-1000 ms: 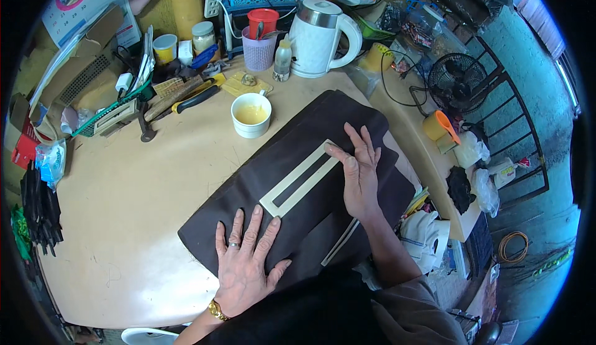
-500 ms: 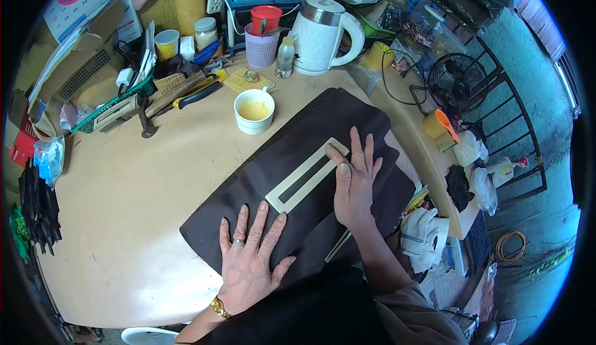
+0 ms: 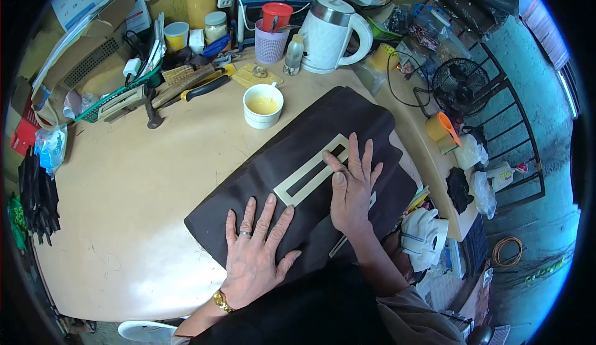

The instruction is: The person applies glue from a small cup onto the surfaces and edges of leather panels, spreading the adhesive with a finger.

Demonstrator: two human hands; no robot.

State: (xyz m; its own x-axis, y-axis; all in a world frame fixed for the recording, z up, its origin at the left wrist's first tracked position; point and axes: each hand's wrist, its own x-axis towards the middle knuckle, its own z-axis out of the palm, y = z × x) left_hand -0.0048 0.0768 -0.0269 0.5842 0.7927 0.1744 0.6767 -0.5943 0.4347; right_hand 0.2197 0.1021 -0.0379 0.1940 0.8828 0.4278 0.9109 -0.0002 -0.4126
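Observation:
A dark brown sheet of leather-like material (image 3: 248,190) lies across the table, slightly wrinkled. On it rests a pale, flat rectangular frame (image 3: 292,196) with a long slot, set at a slant. My left hand (image 3: 254,255) is spread flat on the sheet, its fingertips close to the frame's near-left end. Over the far-right part of the frame, my right hand (image 3: 351,190) touches it with the index finger while the other fingers stretch out. A thin metal tool (image 3: 337,246) lies beside my right wrist, partly hidden; I cannot make out its kind.
Beyond the sheet stands a white cup (image 3: 262,115) of yellowish stuff. Further back are a white electric kettle (image 3: 329,40), a small bottle (image 3: 293,56) and a lilac basket (image 3: 271,45). A hammer (image 3: 153,114) and pliers (image 3: 205,88) lie at back left. A black fan (image 3: 459,87) stands right.
My right hand has slid a little along the frame, toward its near-left end. The view has shifted slightly; my left hand stays flat on the sheet.

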